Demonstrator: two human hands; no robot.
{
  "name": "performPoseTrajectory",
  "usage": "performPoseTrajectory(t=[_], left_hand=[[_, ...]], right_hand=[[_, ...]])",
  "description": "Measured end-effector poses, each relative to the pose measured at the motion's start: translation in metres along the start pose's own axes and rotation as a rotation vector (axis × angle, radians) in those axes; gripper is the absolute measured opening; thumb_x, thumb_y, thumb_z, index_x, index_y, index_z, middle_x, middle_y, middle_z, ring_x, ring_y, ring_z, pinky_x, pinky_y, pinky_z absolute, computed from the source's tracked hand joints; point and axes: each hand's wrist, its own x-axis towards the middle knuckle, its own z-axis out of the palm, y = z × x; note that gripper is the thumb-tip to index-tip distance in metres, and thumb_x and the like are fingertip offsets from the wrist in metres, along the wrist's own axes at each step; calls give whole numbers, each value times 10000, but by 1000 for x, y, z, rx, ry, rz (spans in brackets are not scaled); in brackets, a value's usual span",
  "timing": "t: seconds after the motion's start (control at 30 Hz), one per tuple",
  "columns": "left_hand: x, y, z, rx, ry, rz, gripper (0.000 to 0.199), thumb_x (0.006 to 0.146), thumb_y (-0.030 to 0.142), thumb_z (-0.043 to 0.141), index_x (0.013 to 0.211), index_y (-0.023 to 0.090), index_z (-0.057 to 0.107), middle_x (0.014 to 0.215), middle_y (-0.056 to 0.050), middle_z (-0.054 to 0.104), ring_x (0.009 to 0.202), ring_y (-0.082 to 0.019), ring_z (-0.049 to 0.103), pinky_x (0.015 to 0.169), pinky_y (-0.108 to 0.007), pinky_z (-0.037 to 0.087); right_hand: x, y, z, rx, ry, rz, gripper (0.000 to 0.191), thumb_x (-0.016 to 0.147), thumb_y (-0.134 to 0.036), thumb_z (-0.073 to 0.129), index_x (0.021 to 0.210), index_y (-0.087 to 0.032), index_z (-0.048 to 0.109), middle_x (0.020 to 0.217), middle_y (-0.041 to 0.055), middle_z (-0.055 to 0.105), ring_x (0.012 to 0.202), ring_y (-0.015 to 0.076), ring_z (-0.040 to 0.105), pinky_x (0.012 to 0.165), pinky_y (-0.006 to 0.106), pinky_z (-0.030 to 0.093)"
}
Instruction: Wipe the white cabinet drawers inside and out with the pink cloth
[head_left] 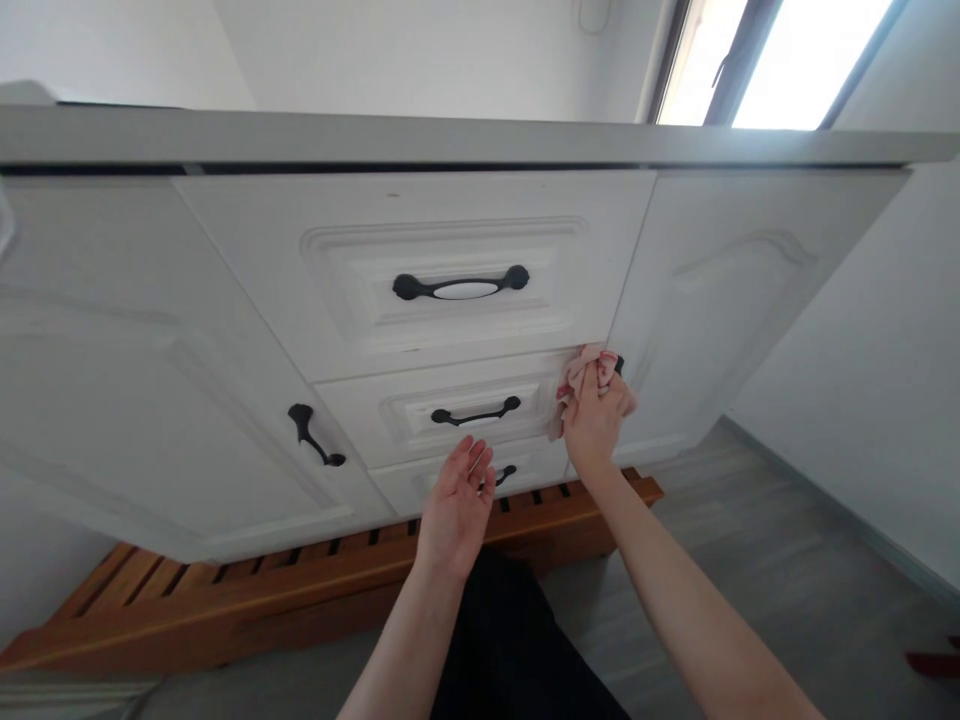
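Observation:
My right hand (595,418) presses a pink and white cloth (585,368) against the cabinet front, at the right end of the middle drawer (405,408) and over the seam with the right door (697,330). The cloth is bunched under the fingers, and a dark handle end (619,364) shows beside it. My left hand (459,505) holds nothing, its palm turned up and fingers slightly curled and apart. It hovers before the lower drawer, just below the middle drawer's black handle (476,412), and partly hides the lower drawer's handle (506,476).
The white cabinet's top drawer (352,330) has a black and white handle (465,288). A left door (150,400) carries another black handle (315,435). The cabinet rests on a slatted wooden bench (315,590). Grey flooring (750,520) and a window (780,60) lie to the right.

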Motion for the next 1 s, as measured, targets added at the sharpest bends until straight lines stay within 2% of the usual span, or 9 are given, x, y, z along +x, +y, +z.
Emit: performPoseTrajectory(t=[0.13,0.27,0.37,0.43,0.53,0.6,0.73,0.83,1.0], left_hand=[[-4,-10,-9,34,9,26,168,920,183,595,1048,197,703,1180,-63,657,1022,-121,625,742,-194,505],[-6,-12,-9,109,-22,133,209,888,220,639,1089,228,694,1255,-46,624,1097,-125,589,795,-205,471],[-10,-22,-13,190,5,188,262,855,249,668,1117,249,682,1322,-36,596,1163,-141,562,836,-219,450],[-14,-37,-26,274,27,201,305,830,281,688,1134,260,676,1342,-29,589,1184,-150,550,861,-226,437],[-17,-71,-67,413,39,99,336,803,337,699,1129,256,679,1292,-43,616,1192,-174,550,908,-250,423],[-17,-94,-102,472,93,-18,347,778,361,700,1105,249,681,1254,-56,632,1192,-199,560,908,-274,419],[-17,-125,-155,602,197,-102,381,732,366,684,1089,234,673,1258,-73,639,1214,-233,562,944,-311,401],[-19,-133,-164,646,153,-128,396,739,406,661,1095,231,666,1250,-80,643,1199,-238,581,955,-322,399],[-25,-135,-159,671,104,-139,377,738,417,636,1060,225,672,1178,-75,663,1122,-235,620,922,-320,409]], right_hand=[[-22,3,7,-21,-99,71,585,917,-219,502,1495,-171,435,1385,242,394,1226,344,419,1013,539,406],[-53,12,12,-78,-155,22,547,914,-198,517,1459,-160,488,1368,242,431,1184,329,449,1008,501,414],[-86,21,12,-133,-280,-31,519,896,-158,516,1414,-145,536,1319,234,496,1108,305,491,971,463,435],[-105,26,6,-153,-398,-37,556,864,-118,522,1417,-168,541,1284,205,535,1062,289,519,941,438,454],[-117,27,-10,-75,-519,13,595,832,-93,527,1407,-240,564,1295,153,540,1057,260,554,907,399,490],[-106,21,-25,58,-460,32,553,842,-116,521,1367,-269,598,1328,125,510,1108,251,558,925,406,506],[-53,-6,-43,284,-66,-60,462,900,-201,501,1343,-264,616,1384,131,447,1253,302,489,1030,520,453],[-17,-23,-34,288,57,-116,459,902,-174,482,1330,-254,628,1338,137,476,1218,297,492,1026,518,443],[-8,-43,-11,131,-15,-130,400,856,-78,474,1135,-231,716,1237,105,585,1098,283,488,961,473,445]])
